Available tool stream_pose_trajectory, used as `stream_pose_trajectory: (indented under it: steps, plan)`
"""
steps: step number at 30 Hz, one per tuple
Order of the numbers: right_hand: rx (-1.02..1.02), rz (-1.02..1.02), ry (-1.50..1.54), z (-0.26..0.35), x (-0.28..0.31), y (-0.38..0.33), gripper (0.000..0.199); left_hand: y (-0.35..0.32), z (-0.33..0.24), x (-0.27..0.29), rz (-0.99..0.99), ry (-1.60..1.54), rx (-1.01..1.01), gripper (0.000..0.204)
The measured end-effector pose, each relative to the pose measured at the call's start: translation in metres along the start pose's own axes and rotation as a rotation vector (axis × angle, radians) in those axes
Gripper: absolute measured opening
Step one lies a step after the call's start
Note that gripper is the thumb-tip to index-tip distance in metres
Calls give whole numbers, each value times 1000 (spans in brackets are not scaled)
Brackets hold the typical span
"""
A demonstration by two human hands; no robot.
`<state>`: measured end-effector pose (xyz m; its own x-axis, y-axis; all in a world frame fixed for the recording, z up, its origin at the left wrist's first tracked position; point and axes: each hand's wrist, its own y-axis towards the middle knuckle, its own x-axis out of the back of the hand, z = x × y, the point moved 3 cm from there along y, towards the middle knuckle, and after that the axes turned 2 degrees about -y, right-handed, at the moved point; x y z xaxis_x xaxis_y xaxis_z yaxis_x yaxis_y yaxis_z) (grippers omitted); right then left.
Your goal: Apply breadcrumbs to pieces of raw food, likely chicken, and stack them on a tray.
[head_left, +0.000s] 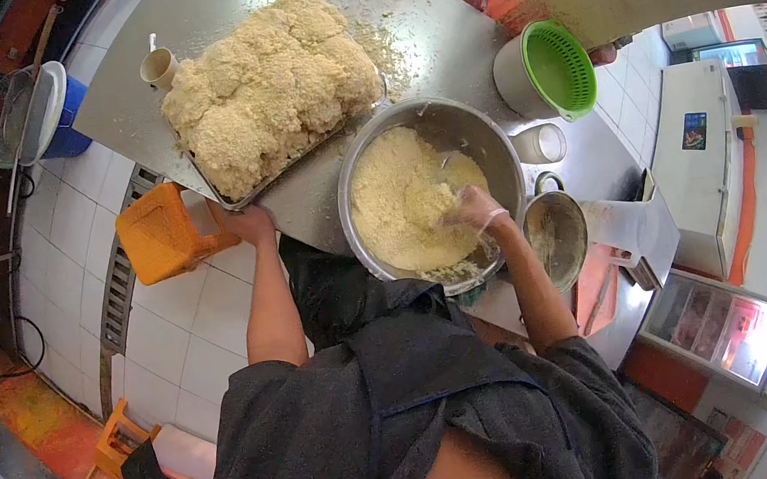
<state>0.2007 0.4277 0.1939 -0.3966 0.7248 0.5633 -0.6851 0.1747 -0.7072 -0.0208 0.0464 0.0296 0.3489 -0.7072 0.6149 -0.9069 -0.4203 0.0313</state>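
My right hand (477, 211), in a clear plastic glove, is inside a big metal bowl (501, 144) of pale yellow crumb-like mix (399, 198). Its fingers reach into the mix and are partly hidden. A clear, shiny piece pokes out of the mix just above it. My left hand (250, 224) is at the near left corner of a metal tray (304, 157), beside an orange plastic container (158, 235); its fingertips are hidden. Heaped high on the tray are lumpy pieces coated in pale crumbs (276, 80).
On the metal table (198, 12) are a small cup (159, 68), a green basket in a white tub (561, 68), a white container (542, 144), a metal pot (557, 236) and an orange-red board (594, 285). Crumbs lie scattered behind the bowl. A floor drain grate (120, 289) runs at left.
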Motion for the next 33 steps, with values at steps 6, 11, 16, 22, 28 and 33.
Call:
stream_pose_trajectory:
  steps: [6,11,16,22,28,33]
  plan:
    - [98,-59,625,3,18,-37,34,-8,-25,17,80,5,49,40]
    - [102,-4,939,13,37,-41,41,-23,-82,45,38,-93,127,34]
    - [262,19,1006,105,82,-15,41,-8,-5,24,-42,-8,60,38]
    - [298,-170,915,176,136,91,36,-17,-61,21,190,-98,189,34]
    - [221,-806,-139,238,148,108,37,-9,-59,26,24,-152,105,35]
    - [275,-572,-678,314,107,127,51,0,22,9,-29,74,-217,43]
